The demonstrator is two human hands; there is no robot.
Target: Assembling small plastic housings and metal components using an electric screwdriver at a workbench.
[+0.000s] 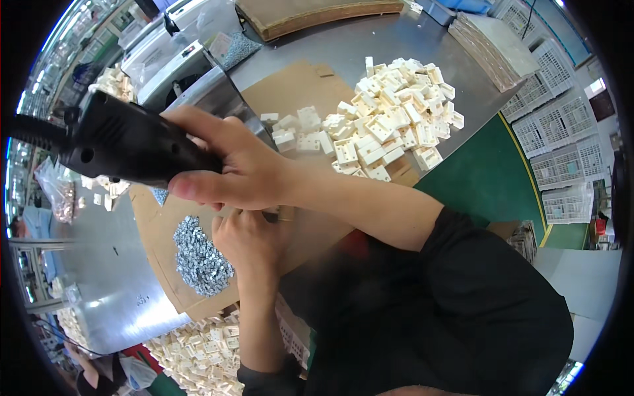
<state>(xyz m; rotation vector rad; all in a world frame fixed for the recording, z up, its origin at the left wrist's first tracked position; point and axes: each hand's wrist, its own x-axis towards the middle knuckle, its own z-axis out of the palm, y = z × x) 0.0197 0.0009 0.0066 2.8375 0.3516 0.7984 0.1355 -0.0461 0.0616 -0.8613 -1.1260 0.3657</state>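
My right hand [241,162] is wrapped round a black electric screwdriver [132,142], with a ribbed cable leaving its far left end. The tool's tip is hidden behind the hand. Just below, my left hand [247,239] is closed with its fingers curled under; whatever it grips is hidden. A heap of small silver-grey metal pieces [200,257] lies on the brown cardboard [155,231] beside my left hand. Beyond my right forearm, cream plastic blocks [389,119] with holes and hollows are piled on the cardboard and the metal table.
More cream blocks [205,353] fill the space below the table's near edge. A metal-sided machine [214,92] stands at the back left, near a bag of grey pieces [238,49]. Stacked boards [495,49] lie at the far right; white crates [558,138] line the green floor.
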